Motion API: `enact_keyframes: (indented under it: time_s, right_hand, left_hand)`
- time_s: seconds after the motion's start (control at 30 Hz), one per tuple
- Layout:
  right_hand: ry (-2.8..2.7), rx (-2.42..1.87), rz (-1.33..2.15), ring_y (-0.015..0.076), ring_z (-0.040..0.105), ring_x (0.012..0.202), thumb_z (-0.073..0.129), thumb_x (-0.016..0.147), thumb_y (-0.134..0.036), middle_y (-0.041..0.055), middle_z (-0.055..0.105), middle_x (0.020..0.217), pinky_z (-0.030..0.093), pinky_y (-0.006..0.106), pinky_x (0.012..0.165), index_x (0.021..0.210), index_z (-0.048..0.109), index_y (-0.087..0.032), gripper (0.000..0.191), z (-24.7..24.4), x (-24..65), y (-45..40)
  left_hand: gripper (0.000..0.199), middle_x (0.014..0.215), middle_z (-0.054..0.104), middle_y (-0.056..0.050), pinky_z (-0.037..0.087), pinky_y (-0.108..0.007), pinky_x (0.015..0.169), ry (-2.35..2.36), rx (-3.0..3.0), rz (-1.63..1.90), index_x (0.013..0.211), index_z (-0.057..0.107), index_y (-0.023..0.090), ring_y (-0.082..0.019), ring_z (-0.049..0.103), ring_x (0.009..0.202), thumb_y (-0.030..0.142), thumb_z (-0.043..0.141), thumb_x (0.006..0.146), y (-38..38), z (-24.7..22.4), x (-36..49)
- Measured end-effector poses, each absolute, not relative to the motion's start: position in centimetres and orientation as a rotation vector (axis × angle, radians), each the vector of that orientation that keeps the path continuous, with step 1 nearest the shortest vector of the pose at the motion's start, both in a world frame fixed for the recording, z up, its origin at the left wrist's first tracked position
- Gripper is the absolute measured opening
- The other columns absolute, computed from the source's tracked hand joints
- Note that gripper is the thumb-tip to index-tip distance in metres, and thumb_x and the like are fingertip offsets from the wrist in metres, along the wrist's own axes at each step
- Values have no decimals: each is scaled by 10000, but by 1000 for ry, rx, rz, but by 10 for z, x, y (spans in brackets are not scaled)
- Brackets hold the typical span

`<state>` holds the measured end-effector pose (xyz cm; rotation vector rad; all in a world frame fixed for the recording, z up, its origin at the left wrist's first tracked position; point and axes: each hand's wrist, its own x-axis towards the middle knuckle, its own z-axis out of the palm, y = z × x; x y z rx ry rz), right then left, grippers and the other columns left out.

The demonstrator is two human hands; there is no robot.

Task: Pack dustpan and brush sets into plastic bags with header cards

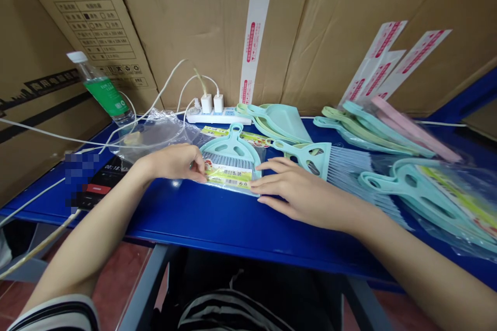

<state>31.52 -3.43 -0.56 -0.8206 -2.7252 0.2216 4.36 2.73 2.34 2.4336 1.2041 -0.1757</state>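
A small teal hand brush with grey bristles, sealed in a clear plastic bag [229,163] with a yellow-green label, lies flat on the blue table [194,214]. My left hand [174,163] pinches the bag's left side at the label. My right hand [291,186] rests with spread fingers against the bag's right edge. Right next to that hand lies a loose teal brush [310,163] with long grey bristles. Further right, more teal brushes in clear plastic [435,201] lie partly under my right forearm's reach.
Stacked pastel dustpans [275,121] and pink, green and teal handles [388,132] line the back. Behind them stand a power strip [217,116] with chargers and cardboard boxes [202,26]. A green-labelled bottle [103,90], crumpled plastic [155,134] and cables lie at left.
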Motion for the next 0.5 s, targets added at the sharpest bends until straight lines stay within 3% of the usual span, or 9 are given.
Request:
enact_keyframes:
  time_s: [0.17, 0.33, 0.5]
  right_hand:
    - [-2716, -806, 298, 246, 589, 1044, 496, 944, -187, 40, 759, 1034, 463, 436, 883, 917, 760, -220, 267, -3, 315, -33]
    - [-2721, -793, 320, 234, 580, 1040, 494, 939, -169, 42, 755, 1033, 483, 397, 864, 918, 755, -208, 265, -4, 317, -33]
    - [-2730, -797, 325, 233, 580, 1046, 495, 934, -158, 35, 754, 1034, 499, 385, 847, 912, 755, -216, 268, -3, 317, -32]
  left_hand:
    - [347, 474, 532, 32, 273, -253, 543, 1412, 2498, -244, 508, 598, 196, -121, 467, 522, 435, 698, 737, 27, 21, 48]
    - [377, 504, 540, 19, 244, -258, 519, 1503, 2535, -267, 508, 575, 198, -115, 434, 493, 483, 698, 720, 27, 25, 48]
    - [491, 421, 451, 30, 218, -265, 496, 1574, 2541, -234, 449, 477, 190, -99, 361, 427, 532, 675, 740, 29, 25, 40]
